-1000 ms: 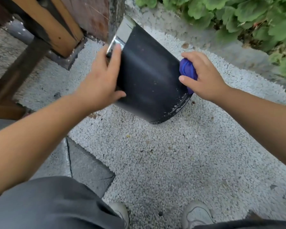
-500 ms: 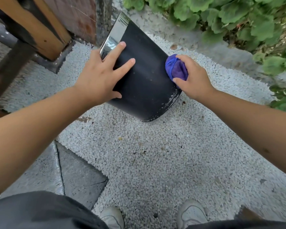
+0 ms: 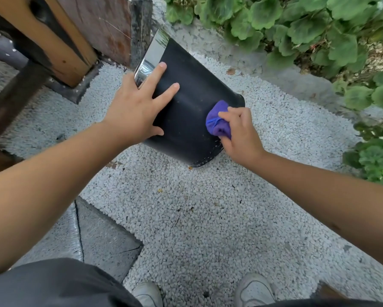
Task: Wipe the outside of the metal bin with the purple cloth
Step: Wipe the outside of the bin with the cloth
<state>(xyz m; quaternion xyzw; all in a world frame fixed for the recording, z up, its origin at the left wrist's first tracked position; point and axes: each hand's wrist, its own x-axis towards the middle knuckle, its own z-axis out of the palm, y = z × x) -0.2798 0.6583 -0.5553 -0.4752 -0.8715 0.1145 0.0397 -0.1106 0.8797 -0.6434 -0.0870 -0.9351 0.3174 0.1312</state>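
A black metal bin [image 3: 192,89] with a shiny chrome rim stands tilted on the pebble ground, its rim leaning toward a wooden post. My left hand [image 3: 135,111] lies flat on the bin's near side, fingers spread and straight, just below the rim. My right hand [image 3: 241,131] grips the bunched purple cloth [image 3: 218,121] and presses it against the bin's lower right side, near the base.
White pebble ground [image 3: 208,218] surrounds the bin. A wooden post [image 3: 60,41] and a dark rusty panel [image 3: 110,25] stand behind it at the left. Green leafy plants [image 3: 308,29] border the right. My two shoes [image 3: 254,289] are at the bottom edge.
My right hand has slid the cloth from the bin's right edge down and inward onto its lower front. The left hand stays flat on the bin.
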